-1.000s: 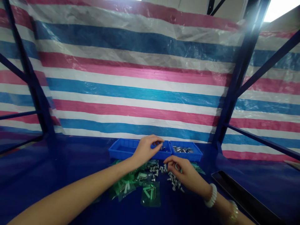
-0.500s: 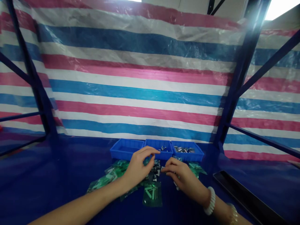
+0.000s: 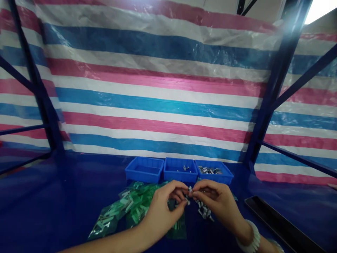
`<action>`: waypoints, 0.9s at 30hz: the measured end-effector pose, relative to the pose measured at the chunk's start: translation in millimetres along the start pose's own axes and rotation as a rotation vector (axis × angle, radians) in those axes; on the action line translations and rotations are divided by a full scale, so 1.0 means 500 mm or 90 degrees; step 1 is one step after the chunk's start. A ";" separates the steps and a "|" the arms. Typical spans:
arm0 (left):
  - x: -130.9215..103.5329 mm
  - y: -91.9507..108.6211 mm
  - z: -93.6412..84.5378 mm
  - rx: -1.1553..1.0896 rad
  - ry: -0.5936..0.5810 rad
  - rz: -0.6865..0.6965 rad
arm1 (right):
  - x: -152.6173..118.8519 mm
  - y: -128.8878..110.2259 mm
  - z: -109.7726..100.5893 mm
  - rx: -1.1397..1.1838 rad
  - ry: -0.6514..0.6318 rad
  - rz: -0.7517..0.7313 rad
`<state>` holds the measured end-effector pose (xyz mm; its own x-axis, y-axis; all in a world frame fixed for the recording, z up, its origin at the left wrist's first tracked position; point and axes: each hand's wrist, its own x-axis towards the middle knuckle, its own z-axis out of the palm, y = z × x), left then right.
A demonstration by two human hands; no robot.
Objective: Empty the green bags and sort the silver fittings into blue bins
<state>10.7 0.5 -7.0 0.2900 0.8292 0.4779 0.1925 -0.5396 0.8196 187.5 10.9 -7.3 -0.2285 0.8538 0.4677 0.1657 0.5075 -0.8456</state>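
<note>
My left hand is curled with thumb and fingers around a small silvery metal piece, its exact kind too small to make out. Fingertip to fingertip with it, my right hand pinches another small metal piece. Just below the right fingers lies a loose pile of small metal hardware, which looks like screws. Partly under my left wrist is a heap of clear bags with pale green strips inside. One more such bag lies flat between the forearms, partly covered.
Three blue trays stand in a row behind the hands: a left tray, a middle tray with a few small metal parts, and a right tray with many. A dark phone-like slab lies at right. Blue posts frame a striped sheet.
My hands have come together, the left moving right and closing its fingers. The right hand has shifted slightly right, and the metal pile beneath it shows more. The view has shifted a little.
</note>
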 end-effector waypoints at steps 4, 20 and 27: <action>-0.001 -0.024 0.028 -0.042 0.037 -0.112 | -0.008 0.031 0.028 -0.131 0.039 -0.057; -0.009 0.010 0.002 0.175 0.000 0.032 | 0.002 -0.005 -0.026 -0.349 -0.341 -0.161; -0.009 0.003 0.004 0.136 0.013 0.017 | 0.010 -0.001 -0.025 -0.272 -0.283 -0.138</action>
<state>11.6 -4.5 -8.8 0.2785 0.8162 0.5062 0.3807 -0.5777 0.7220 198.5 16.3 -1.0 -0.6588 0.6447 0.3877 0.4169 0.7419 -0.5252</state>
